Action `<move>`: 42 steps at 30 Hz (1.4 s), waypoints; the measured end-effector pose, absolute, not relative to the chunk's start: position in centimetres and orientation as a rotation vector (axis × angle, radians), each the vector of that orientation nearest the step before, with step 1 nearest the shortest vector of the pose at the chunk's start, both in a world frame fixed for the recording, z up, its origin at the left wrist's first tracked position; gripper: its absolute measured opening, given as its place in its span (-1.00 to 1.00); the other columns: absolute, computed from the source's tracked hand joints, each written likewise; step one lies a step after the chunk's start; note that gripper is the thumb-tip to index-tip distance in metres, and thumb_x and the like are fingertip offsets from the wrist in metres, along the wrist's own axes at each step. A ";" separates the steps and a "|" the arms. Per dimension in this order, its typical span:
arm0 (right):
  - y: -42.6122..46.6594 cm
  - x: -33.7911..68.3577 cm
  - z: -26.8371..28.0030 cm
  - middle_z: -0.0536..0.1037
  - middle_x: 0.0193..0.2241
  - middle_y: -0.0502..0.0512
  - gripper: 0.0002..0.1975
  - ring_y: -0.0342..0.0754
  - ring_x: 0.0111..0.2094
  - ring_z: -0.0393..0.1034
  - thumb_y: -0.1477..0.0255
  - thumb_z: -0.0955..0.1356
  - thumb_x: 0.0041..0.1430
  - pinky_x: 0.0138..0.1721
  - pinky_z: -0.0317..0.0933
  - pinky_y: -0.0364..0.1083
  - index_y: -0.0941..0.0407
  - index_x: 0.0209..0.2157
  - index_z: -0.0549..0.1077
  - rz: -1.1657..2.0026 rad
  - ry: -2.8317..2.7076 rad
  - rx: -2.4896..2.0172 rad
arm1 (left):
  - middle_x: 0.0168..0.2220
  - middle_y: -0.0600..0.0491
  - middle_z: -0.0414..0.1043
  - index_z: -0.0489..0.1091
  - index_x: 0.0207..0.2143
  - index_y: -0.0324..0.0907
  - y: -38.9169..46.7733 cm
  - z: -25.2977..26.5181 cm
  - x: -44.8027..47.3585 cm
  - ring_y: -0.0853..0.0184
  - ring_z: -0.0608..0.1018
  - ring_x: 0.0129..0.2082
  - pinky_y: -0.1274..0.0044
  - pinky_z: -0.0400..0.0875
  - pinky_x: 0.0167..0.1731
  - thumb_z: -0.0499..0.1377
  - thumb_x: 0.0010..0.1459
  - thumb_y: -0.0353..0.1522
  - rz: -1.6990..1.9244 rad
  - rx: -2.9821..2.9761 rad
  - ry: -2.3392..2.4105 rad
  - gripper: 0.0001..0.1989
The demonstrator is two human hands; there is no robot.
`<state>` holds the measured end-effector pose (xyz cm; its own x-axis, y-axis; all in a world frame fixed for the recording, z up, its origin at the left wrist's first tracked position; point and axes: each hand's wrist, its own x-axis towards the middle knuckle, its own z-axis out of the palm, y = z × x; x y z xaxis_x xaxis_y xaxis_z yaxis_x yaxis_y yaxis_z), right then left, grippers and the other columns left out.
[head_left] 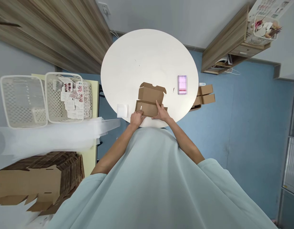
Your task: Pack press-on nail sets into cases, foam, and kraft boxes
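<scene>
A brown cardboard box (151,94) lies near the front edge of the round white table, its lid raised and folded back with side flaps sticking out. My left hand (137,119) grips the front left corner of the box, its fingertips over the front wall. At the right end, my right hand (162,113) holds the side wall, with the index finger reaching inside and the thumb by the front edge. A small white slip shows inside at the left. Left of the box, a white square packet (122,110) rests on the table.
The round table (147,47) also bears a phone with a lit screen (182,85). To the left, white baskets (49,98), one with carded press-on nails, stand beside white wrapping sheets (53,136) and stacked flat cardboard boxes (39,181). Folded boxes (206,94) sit beyond the table's right edge.
</scene>
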<state>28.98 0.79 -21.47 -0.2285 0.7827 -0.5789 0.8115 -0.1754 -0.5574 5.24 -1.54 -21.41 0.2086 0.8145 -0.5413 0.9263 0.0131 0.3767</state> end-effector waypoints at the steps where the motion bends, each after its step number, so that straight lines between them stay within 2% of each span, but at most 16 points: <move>1: 0.6 29.1 -21.5 0.10 0.52 0.52 0.48 0.46 0.35 0.43 0.15 0.71 0.10 0.27 0.44 0.31 -0.11 0.69 -0.32 -1.377 2.004 1.928 | 0.26 -0.19 0.60 0.58 0.16 -0.14 -1.5 -21.4 5.3 -0.13 0.61 0.23 0.21 0.53 0.19 0.27 0.40 -0.31 -0.206 1.799 1.621 -0.67; 4: -0.1 29.5 -21.7 0.16 0.49 0.50 0.49 0.39 0.27 0.52 0.17 0.70 0.12 0.24 0.48 0.27 -0.15 0.68 -0.37 -1.335 2.023 1.935 | 0.23 -0.18 0.62 0.54 0.22 -0.12 -1.6 -21.1 5.0 -0.11 0.61 0.24 0.27 0.54 0.16 0.38 0.32 -0.28 -0.178 1.729 1.629 -0.55; 6: -0.6 29.6 -22.1 0.15 0.50 0.49 0.54 0.38 0.27 0.52 0.18 0.72 0.08 0.24 0.48 0.27 -0.17 0.68 -0.40 -1.336 2.041 1.916 | 0.27 -0.17 0.59 0.51 0.28 -0.11 -1.7 -20.8 4.5 -0.10 0.59 0.27 0.28 0.54 0.18 0.38 0.32 -0.26 -0.138 1.682 1.683 -0.50; 10: -1.5 29.2 -22.9 0.03 0.55 0.55 0.67 0.45 0.49 0.27 0.24 0.77 -0.06 0.33 0.42 0.32 -0.13 0.67 -0.44 -1.315 2.139 1.851 | 0.33 -0.19 0.49 0.45 0.35 -0.10 -1.6 -20.3 3.2 -0.05 0.60 0.25 0.26 0.52 0.22 0.25 0.43 -0.27 -0.036 1.583 1.893 -0.52; 12: -2.0 29.1 -23.2 -0.04 0.58 0.59 0.68 0.46 0.55 0.16 0.30 0.77 -0.08 0.39 0.36 0.34 -0.09 0.68 -0.44 -1.277 2.189 1.820 | 0.38 -0.21 0.40 0.37 0.42 -0.10 -1.3 -20.3 2.7 -0.04 0.59 0.27 0.25 0.52 0.23 0.22 0.43 -0.31 -0.003 1.541 2.003 -0.45; 14: -2.3 29.0 -23.5 -0.10 0.59 0.61 0.66 0.47 0.57 0.13 0.36 0.77 -0.08 0.44 0.30 0.34 -0.06 0.68 -0.40 -1.236 2.215 1.797 | 0.41 -0.24 0.35 0.32 0.45 -0.14 -0.8 -20.4 2.4 -0.05 0.54 0.32 0.22 0.51 0.26 0.22 0.41 -0.32 0.007 1.517 2.073 -0.40; 17: -2.2 29.1 -23.5 -0.11 0.60 0.59 0.60 0.46 0.51 0.24 0.39 0.75 -0.02 0.41 0.35 0.33 -0.08 0.69 -0.37 -1.232 2.191 1.806 | 0.31 -0.28 0.46 0.48 0.30 -0.20 0.0 -20.6 2.0 -0.10 0.52 0.34 0.19 0.49 0.29 0.18 0.42 -0.33 -0.054 1.519 2.041 -0.55; 20: -1.4 29.4 -23.2 0.00 0.58 0.52 0.52 0.39 0.37 0.44 0.37 0.72 0.05 0.30 0.46 0.30 -0.17 0.68 -0.34 -1.291 2.133 1.839 | 0.16 -0.28 0.61 0.60 0.14 -0.22 0.5 -20.5 1.9 -0.13 0.60 0.24 0.17 0.51 0.24 0.14 0.42 -0.35 -0.114 1.502 1.978 -0.65; 27: 0.5 30.2 -22.7 0.18 0.49 0.46 0.43 0.32 0.20 0.56 0.34 0.70 0.11 0.20 0.50 0.22 -0.14 0.69 -0.26 -1.259 2.096 1.810 | -0.03 -0.15 0.73 0.57 0.10 -0.18 -0.3 -19.6 2.4 0.00 0.71 0.07 0.30 0.55 0.09 0.16 0.40 -0.35 -0.029 1.463 1.945 -0.70; 31: 0.3 30.3 -23.0 0.15 0.50 0.47 0.50 0.39 0.28 0.51 0.34 0.74 0.03 0.24 0.48 0.22 -0.14 0.69 -0.24 -1.261 2.143 1.786 | 0.07 -0.08 0.72 0.55 0.07 -0.14 -0.6 -19.1 3.6 0.10 0.74 0.00 0.36 0.55 0.08 0.21 0.39 -0.34 0.067 1.439 1.855 -0.74; 35: 0.0 30.1 -23.3 0.12 0.53 0.50 0.52 0.43 0.34 0.47 0.34 0.75 -0.01 0.28 0.45 0.25 -0.15 0.69 -0.22 -1.254 2.137 1.775 | 0.22 -0.10 0.65 0.52 0.13 -0.14 -0.4 -19.4 4.6 0.12 0.74 0.00 0.36 0.53 0.14 0.25 0.42 -0.24 0.068 1.446 1.775 -0.69; 39: 0.0 30.0 -23.2 0.09 0.55 0.53 0.52 0.42 0.33 0.49 0.32 0.76 0.00 0.28 0.45 0.26 -0.15 0.69 -0.24 -1.228 2.131 1.748 | 0.16 -0.14 0.68 0.46 0.20 -0.19 0.3 -20.1 5.0 0.09 0.70 0.10 0.34 0.52 0.16 0.26 0.40 -0.28 0.002 1.435 1.824 -0.63; 42: 0.2 30.0 -23.0 0.07 0.56 0.56 0.53 0.42 0.31 0.51 0.31 0.76 -0.01 0.27 0.46 0.28 -0.13 0.69 -0.24 -1.218 2.128 1.720 | 0.06 -0.15 0.71 0.51 0.14 -0.18 0.8 -20.6 5.3 0.05 0.69 0.13 0.32 0.52 0.16 0.24 0.38 -0.33 -0.046 1.420 1.860 -0.68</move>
<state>29.96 0.24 -23.00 -0.3332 0.7524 -0.5682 0.8710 0.0148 -0.4911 5.28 0.75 -20.59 -0.0721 0.8035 -0.5909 0.8319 0.3753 0.4088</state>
